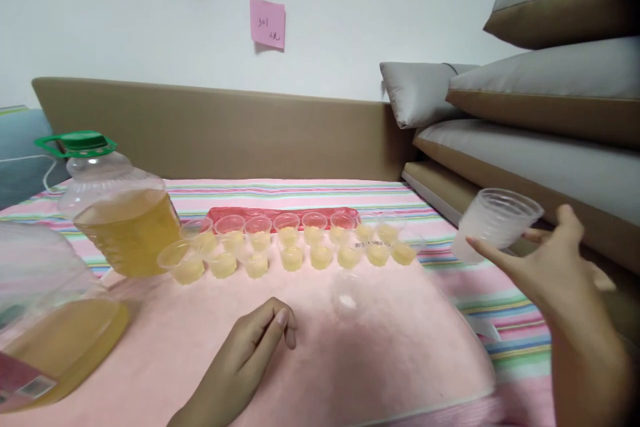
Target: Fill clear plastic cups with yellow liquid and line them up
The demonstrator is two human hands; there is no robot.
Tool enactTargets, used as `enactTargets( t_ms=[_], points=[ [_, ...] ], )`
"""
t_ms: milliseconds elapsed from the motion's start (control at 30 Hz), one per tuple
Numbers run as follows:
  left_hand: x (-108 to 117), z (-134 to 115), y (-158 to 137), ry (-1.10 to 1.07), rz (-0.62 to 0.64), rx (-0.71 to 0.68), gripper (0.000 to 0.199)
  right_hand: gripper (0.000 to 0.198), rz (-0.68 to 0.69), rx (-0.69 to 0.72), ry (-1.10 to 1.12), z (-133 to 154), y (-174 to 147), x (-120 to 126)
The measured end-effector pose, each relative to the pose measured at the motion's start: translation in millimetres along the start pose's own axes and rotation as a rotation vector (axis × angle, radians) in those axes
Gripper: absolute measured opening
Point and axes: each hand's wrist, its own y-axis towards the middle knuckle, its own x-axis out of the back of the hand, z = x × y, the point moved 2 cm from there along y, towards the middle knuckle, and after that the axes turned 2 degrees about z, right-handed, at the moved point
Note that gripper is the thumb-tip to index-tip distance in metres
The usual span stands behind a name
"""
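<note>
On the right, my right hand (560, 273) has its thumb and fingers around a tilted stack of clear plastic cups (500, 220), with some of the fingers hidden behind it. My left hand (250, 347) rests on the pink cloth (210, 340) with its fingers curled in, and I see nothing in it. Just beyond and to its right stands a single clear plastic cup (347, 297) with no yellow liquid visible. Farther back, two rows of clear cups (291, 257) hold pale yellow liquid.
A large bottle of yellow liquid (130, 227) with a green cap stands at the left. A second clear bottle (65, 340) is nearer, cut off by the frame. Behind the cups lies a red plastic package (280, 217). Grey-and-brown cushions (540, 147) are stacked on the right.
</note>
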Motion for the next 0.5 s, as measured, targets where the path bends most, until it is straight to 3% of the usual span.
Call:
enactTargets(
  t_ms=[133, 233, 500],
  points=[
    [-10, 2, 0, 0.019, 0.099, 0.017, 0.042, 0.136, -0.04, -0.166, -0.082, -21, 6, -36],
    [-13, 3, 0, 0.045, 0.122, 0.028, 0.035, 0.134, -0.051, -0.204, -0.104, -36, 7, -58],
    [-14, 2, 0, 0.111, 0.128, -0.005, 0.024, 0.122, 0.018, -0.261, -0.092, -67, 12, -77]
  ],
)
